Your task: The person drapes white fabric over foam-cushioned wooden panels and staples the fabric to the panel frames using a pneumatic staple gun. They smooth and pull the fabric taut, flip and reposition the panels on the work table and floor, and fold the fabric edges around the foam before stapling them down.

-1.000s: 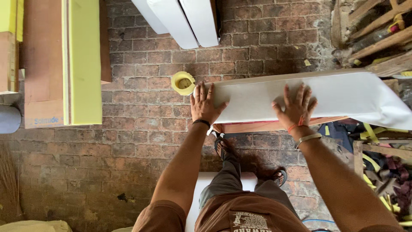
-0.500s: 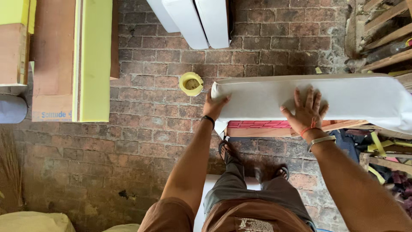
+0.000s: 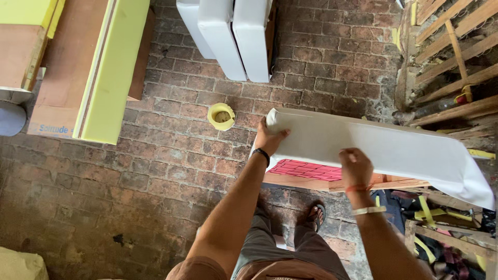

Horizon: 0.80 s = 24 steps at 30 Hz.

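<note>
Left hand: grips the left end of the white upholstered panel, fingers curled over its corner.
Right hand: clasps the panel's near edge (orange thread at wrist).
Panel: above the brick floor, beside a yellow tape roll.

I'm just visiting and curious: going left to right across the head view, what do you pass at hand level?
Yellow foam board → tape roll → left hand → right hand → far end of the white panel.

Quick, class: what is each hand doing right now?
Left hand: gripping the end of the white covered panel.
Right hand: closed on the panel's near edge.
</note>
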### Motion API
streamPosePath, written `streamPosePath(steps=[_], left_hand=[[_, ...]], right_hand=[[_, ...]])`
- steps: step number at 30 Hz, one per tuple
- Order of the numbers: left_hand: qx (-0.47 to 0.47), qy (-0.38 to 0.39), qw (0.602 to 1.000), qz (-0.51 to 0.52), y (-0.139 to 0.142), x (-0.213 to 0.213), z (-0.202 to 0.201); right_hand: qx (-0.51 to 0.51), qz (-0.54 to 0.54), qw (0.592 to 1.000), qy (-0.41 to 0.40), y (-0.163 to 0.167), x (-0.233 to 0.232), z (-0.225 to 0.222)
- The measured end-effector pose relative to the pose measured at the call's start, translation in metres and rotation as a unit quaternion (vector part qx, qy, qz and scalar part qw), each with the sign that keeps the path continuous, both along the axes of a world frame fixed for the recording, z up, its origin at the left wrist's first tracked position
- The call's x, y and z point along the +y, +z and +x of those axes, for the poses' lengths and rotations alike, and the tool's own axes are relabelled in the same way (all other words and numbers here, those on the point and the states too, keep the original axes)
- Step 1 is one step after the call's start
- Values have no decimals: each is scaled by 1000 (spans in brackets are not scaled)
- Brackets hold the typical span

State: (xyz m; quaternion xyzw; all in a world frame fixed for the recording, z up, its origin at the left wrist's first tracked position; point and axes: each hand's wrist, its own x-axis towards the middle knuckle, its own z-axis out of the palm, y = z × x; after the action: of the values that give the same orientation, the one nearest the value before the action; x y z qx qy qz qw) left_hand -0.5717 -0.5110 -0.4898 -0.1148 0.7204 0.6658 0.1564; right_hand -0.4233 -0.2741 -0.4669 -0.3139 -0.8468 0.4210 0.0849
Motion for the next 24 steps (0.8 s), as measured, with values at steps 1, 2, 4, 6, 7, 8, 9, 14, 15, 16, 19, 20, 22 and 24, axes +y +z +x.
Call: streamPosePath(steps=[1,2,4,6,7,8,9,14,15,16,19,20,22,24], left_hand=[[-2,6,1000,6,4,9,1],[-4,10,1000,13,9,17,2],[4,12,1000,-14,18,34,5],[27,7,996,-85,28,47,9],[39,5,994,-98,34,54,12],[49,4,992,-112,39,59,16],[59,2,990,-126,45,63,21],[-12,-44,991,-127,66,75,39],[-32,-51,991,-124,66,73,39],[-6,-57,994,-95,64,67,39],[-9,-81,995,52,40,29,38],[-61,-103,983,141,28,4,40],[-115,-92,989,20,-1,-51,47],[-294,33,955,8,-32,-111,65]], right_hand=[[-40,-95,995,8,1,-12,8],[-80,-188,979,15,2,-27,15],[-182,-350,916,71,7,-47,20],[-100,-498,861,31,16,-61,17],[-59,-566,822,12,21,-65,13],[-23,-589,807,-32,27,-68,8],[13,-610,789,-77,33,-69,3],[118,-659,703,-241,57,-76,-25],[137,-664,689,-255,60,-78,-33],[155,-669,675,-269,62,-80,-39],[33,-656,673,-341,70,-89,-56],[54,-661,657,-359,74,-94,-59],[91,-666,625,-396,86,-105,-65],[91,-659,628,-405,105,-120,-69]])
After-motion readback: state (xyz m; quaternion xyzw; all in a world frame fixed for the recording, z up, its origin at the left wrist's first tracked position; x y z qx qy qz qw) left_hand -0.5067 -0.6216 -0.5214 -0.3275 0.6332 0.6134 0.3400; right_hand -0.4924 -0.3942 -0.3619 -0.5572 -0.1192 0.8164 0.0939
